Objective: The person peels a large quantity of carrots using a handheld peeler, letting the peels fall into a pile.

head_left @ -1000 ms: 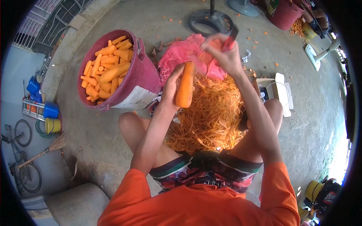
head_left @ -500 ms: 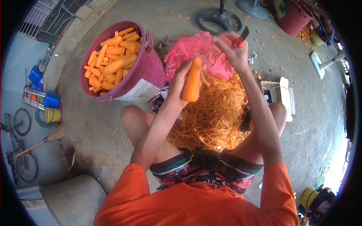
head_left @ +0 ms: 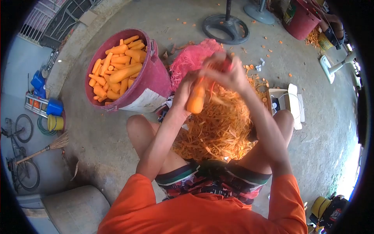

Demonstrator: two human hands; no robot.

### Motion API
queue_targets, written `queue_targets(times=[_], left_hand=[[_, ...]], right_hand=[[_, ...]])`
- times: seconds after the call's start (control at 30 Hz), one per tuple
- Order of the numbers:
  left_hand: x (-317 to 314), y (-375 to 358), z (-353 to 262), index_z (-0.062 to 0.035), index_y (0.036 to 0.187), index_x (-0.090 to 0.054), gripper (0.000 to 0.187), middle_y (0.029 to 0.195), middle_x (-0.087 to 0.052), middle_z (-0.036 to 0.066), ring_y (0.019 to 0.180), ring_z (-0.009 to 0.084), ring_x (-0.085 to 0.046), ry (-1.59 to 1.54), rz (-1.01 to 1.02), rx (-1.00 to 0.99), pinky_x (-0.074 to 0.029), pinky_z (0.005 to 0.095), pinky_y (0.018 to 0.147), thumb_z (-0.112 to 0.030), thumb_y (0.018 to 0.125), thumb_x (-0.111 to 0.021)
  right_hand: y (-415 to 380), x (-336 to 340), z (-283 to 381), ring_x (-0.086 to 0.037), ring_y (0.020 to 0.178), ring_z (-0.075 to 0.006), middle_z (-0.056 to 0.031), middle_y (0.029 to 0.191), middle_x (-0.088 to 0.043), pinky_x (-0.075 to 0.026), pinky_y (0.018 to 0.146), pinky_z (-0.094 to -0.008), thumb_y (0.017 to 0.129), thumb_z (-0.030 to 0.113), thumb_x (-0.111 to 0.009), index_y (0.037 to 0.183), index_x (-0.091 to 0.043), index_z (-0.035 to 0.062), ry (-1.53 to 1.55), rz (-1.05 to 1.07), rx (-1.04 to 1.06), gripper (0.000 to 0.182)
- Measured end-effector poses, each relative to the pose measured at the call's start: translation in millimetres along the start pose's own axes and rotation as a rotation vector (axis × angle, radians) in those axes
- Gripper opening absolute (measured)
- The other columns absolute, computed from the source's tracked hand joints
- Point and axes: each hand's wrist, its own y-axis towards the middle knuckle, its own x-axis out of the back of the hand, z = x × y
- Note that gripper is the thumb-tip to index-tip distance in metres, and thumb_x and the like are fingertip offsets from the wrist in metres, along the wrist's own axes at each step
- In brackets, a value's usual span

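My left hand (head_left: 181,100) is wrapped round a peeled orange carrot (head_left: 196,100), its thick end towards me. Over the carrot's far end, my right hand (head_left: 236,80) is closed on a red-handled knife (head_left: 227,63); motion smears both, and the blade cannot be made out. Below my hands, between my knees, lies a big heap of carrot peelings (head_left: 220,128). A pink mesh sack (head_left: 187,64) is spread just beyond the heap, partly hidden by my hands.
At left stands a maroon tub (head_left: 156,80) full of peeled carrots (head_left: 120,72). A white open box (head_left: 289,99) sits right of the heap. Farther off are a round black stand base (head_left: 226,29), another red tub (head_left: 302,19) and part of a person (head_left: 334,25). Carrot bits dot the floor.
My right hand has come down and left with the knife, from apart in the air to over the carrot's far end. The carrot has dipped slightly towards me.
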Motion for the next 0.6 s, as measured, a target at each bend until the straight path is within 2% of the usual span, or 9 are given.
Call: queue_targets(times=[0.17, 0.23, 0.3, 0.33, 0.37, 0.4, 0.43, 0.5, 0.6], left_hand=[[13.7, 3.9, -0.3, -0.0065, 0.121, -0.064, 0.034, 0.1, -0.07, 0.008, 0.081, 0.0143, -0.07, -0.257, 0.134, 0.169, -0.058, 0.026, 0.055, -0.036, 0.105, -0.058], [-18.7, -3.4, -5.8, -0.0087, 0.119, -0.064, 0.032, 0.094, -0.069, 0.005, 0.074, 0.0139, -0.068, -0.214, 0.003, 0.112, -0.056, 0.0255, 0.055, -0.037, 0.105, -0.058], [-23.3, -2.0, -8.2, -0.0109, 0.117, -0.064, 0.03, 0.088, -0.069, 0.003, 0.067, 0.0134, -0.067, -0.165, -0.124, 0.056, -0.055, 0.025, 0.055, -0.038, 0.105, -0.059], [-7.7, 1.6, -3.0, -0.0084, 0.119, -0.064, 0.032, 0.096, -0.07, 0.006, 0.076, 0.0157, -0.069, -0.225, 0.035, 0.093, -0.057, 0.0267, 0.058, -0.036, 0.105, -0.058], [8.2, 3.0, 2.4, -0.0058, 0.122, -0.064, 0.034, 0.104, -0.071, 0.01, 0.085, 0.0179, -0.071, -0.287, 0.195, 0.133, -0.06, 0.0284, 0.061, -0.035, 0.106, -0.058], [26.4, 9.1, 3.8, -0.0063, 0.123, -0.064, 0.033, 0.107, -0.071, 0.01, 0.086, 0.0184, -0.072, -0.286, 0.28, 0.178, -0.061, 0.0301, 0.064, -0.034, 0.106, -0.058], [21.0, 7.4, 5.0, -0.0063, 0.123, -0.064, 0.033, 0.107, -0.071, 0.01, 0.086, 0.0184, -0.072, -0.289, 0.287, 0.176, -0.061, 0.0301, 0.064, -0.034, 0.106, -0.058], [9.1, 5.7, 5.2, -0.0076, 0.126, -0.063, 0.034, 0.109, -0.071, 0.01, 0.087, 0.0185, -0.072, -0.181, 0.086, 0.047, -0.061, 0.0304, 0.065, -0.034, 0.105, -0.058], [-11.2, 4.1, 0.2, -0.0087, 0.128, -0.061, 0.034, 0.109, -0.071, 0.009, 0.086, 0.0179, -0.072, -0.16, 0.006, 0.019, -0.061, 0.0306, 0.066, -0.034, 0.106, -0.057]], right_hand=[[4.3, 24.4, -19.0, -0.07, 0.063, -0.0133, -0.0063, 0.091, -0.076, -0.058, 0.061, -0.0265, 0.091, 0.014, -0.081, 0.098, -0.075, 0.0, 0.007, -0.28, -0.172, 0.017], [-6.1, -1.0, 15.0, -0.071, 0.07, -0.0132, -0.0059, 0.091, -0.077, -0.059, 0.065, -0.0275, 0.089, 0.013, -0.082, 0.097, -0.075, 0.0018, 0.172, -0.133, -0.143, 0.016], [-7.2, -14.7, 35.4, -0.072, 0.077, -0.013, -0.005, 0.091, -0.077, -0.059, 0.07, -0.0294, 0.089, 0.013, -0.082, 0.097, -0.075, 0.0027, -0.129, 0.095, 0.352, 0.015], [-9.3, -11.0, 21.1, -0.071, 0.084, -0.0134, -0.0041, 0.09, -0.077, -0.057, 0.076, -0.0306, 0.087, 0.013, -0.083, 0.094, -0.075, 0.0038, 0.024, 0.075, 0.108, 0.014], [-8.4, -0.3, 4.7, -0.071, 0.084, -0.0134, -0.0041, 0.09, -0.077, -0.057, 0.076, -0.0306, 0.087, 0.013, -0.083, 0.094, -0.075, 0.0038, 0.031, 0.074, 0.097, 0.014], [-0.3, 17.7, -13.7, -0.071, 0.085, -0.0138, -0.0041, 0.091, -0.077, -0.057, 0.077, -0.0306, 0.085, 0.012, -0.084, 0.092, -0.075, 0.0031, -0.035, -0.112, -0.054, 0.015], [5.5, 26.9, -17.8, -0.07, 0.085, -0.0142, -0.0041, 0.092, -0.077, -0.056, 0.079, -0.0305, 0.084, 0.011, -0.086, 0.091, -0.074, 0.0025, -0.102, -0.296, -0.204, 0.016], [3.7, 20.0, -9.4, -0.07, 0.086, -0.0144, -0.0042, 0.092, -0.077, -0.055, 0.08, -0.0293, 0.083, 0.01, -0.086, 0.09, -0.075, 0.0018, -0.085, -0.312, -0.129, 0.016], [-6.0, -5.7, 50.9, -0.071, 0.083, -0.0138, -0.0063, 0.091, -0.077, -0.055, 0.08, -0.0279, 0.087, 0.011, -0.083, 0.094, -0.075, 0.0003, -0.102, 0.177, 0.176, 0.015]])
